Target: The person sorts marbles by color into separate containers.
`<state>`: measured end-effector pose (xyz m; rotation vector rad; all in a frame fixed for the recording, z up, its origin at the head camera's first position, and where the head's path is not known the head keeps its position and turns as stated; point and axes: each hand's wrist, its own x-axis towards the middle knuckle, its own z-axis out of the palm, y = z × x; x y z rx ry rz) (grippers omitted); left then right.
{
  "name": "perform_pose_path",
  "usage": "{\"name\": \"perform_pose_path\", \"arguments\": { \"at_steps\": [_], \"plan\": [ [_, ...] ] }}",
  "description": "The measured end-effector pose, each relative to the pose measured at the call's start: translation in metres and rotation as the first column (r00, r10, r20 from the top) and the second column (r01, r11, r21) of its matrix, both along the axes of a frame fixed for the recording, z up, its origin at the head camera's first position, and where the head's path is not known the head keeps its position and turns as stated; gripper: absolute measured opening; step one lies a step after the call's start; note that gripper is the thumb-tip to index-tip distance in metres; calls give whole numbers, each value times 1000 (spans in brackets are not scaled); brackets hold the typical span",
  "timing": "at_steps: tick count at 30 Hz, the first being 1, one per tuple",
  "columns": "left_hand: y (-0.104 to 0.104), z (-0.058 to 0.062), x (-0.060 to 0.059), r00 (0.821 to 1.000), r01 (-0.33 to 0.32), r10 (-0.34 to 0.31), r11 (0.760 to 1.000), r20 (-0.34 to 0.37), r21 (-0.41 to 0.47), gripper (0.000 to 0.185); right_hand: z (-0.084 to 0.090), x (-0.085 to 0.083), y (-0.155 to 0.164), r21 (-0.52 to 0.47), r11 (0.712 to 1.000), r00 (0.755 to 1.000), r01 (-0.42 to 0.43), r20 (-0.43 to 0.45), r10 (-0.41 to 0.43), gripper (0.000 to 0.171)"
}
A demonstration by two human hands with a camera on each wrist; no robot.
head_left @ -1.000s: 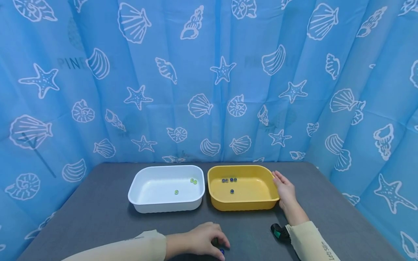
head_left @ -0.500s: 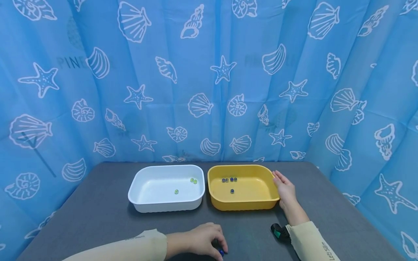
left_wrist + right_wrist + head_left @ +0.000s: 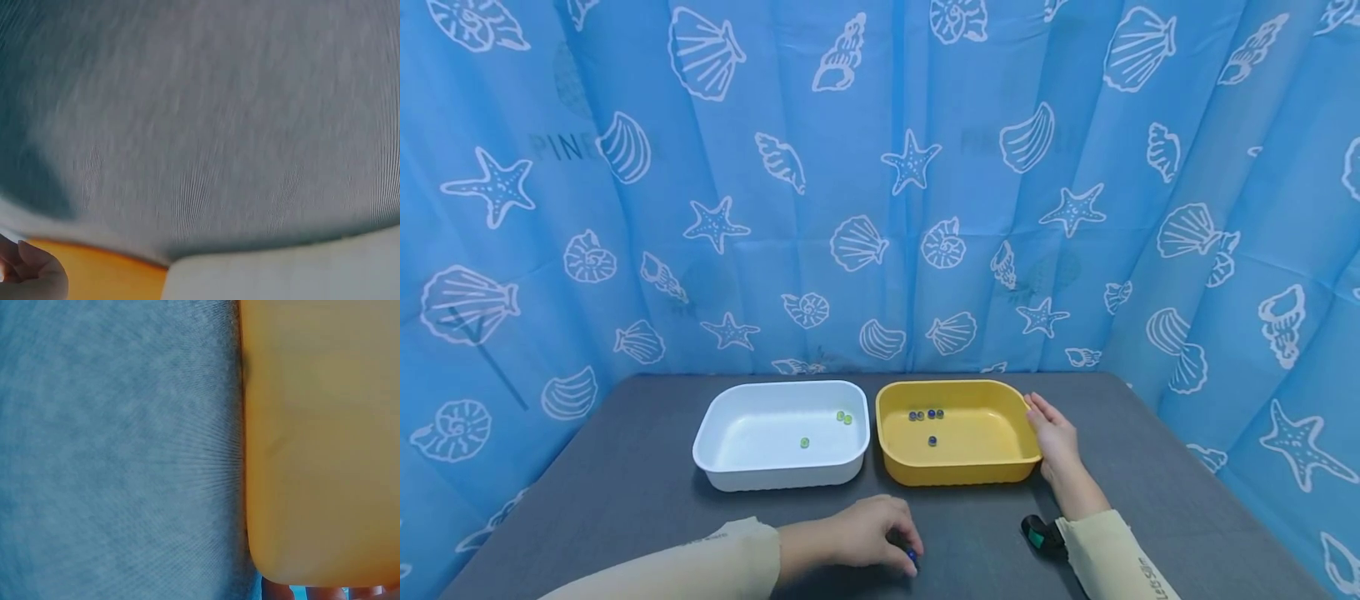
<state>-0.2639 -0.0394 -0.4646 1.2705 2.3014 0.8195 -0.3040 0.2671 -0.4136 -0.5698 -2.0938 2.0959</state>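
My left hand [image 3: 872, 533] is low over the table's front, its thumb and forefinger pinching a blue marble [image 3: 912, 555]. Only part of a hand shows at the lower left of the left wrist view. At the right end of the yellow tray [image 3: 958, 473], my right hand [image 3: 1057, 437] holds the rim and side wall. Fingertips [image 3: 325, 593] peek out past the tray's edge in the right wrist view. Several dark blue marbles [image 3: 932, 441] lie inside the yellow tray. The white tray [image 3: 786, 479] to its left contains 3 green marbles [image 3: 805, 442].
The trays stand side by side on a grey cloth-covered table [image 3: 625, 492]. A blue curtain [image 3: 880, 208] with white shell prints hangs behind and along the sides. A black strap with a green patch [image 3: 1037, 533] is by the right wrist.
My left hand has shifted slightly away from the table's front edge, the blue marble moving with it between thumb and forefinger. The right hand and both trays have stayed put.
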Motion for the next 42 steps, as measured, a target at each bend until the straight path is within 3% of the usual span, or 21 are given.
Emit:
{"name": "perform_pose_path", "arguments": {
  "at_steps": [3,5,7,10,14,17,22,28,32,34,35,37,42],
  "plan": [
    [4,34,10,993,-88,81,993,88,85,16,0,0,0,5,1000,1000,3,0,-3,51],
    [7,59,18,977,-154,129,977,167,148,16,1,0,0,10,1000,1000,3,-1,-3,51],
    [11,75,23,963,-217,173,953,207,212,15,1,0,0,11,1000,1000,3,-2,-3,51],
    [17,86,24,950,-291,244,919,196,265,14,2,1,0,9,1000,1000,0,-2,0,51],
    [25,91,17,923,-383,353,867,152,317,17,1,1,1,7,1000,1000,-7,-4,7,52],
    [30,92,8,887,-462,433,820,163,337,18,0,1,1,7,1000,1000,-2,-9,2,51],
    [38,92,-10,816,-578,526,736,241,352,17,0,1,1,2,1000,1000,-4,-19,4,51],
    [53,89,-26,746,-666,561,633,359,395,18,-1,2,1,2,1000,1000,-9,-12,9,51],
    [61,85,-37,674,-738,591,560,443,375,19,-2,2,1,0,1000,1000,-4,-11,4,51],
    [64,82,-42,646,-763,605,533,466,366,20,-2,1,0,0,1000,1000,-1,-10,1,51],
    [66,81,-45,634,-773,609,521,477,362,20,-3,1,0,0,1000,1000,0,-10,0,51],
    [68,79,-49,627,-779,617,511,475,364,22,-3,1,0,2,1000,1000,1,-10,-1,51],
    [73,75,-58,636,-772,643,535,426,344,23,-2,1,-1,8,1000,1000,7,-10,-7,51]
  ]
}}
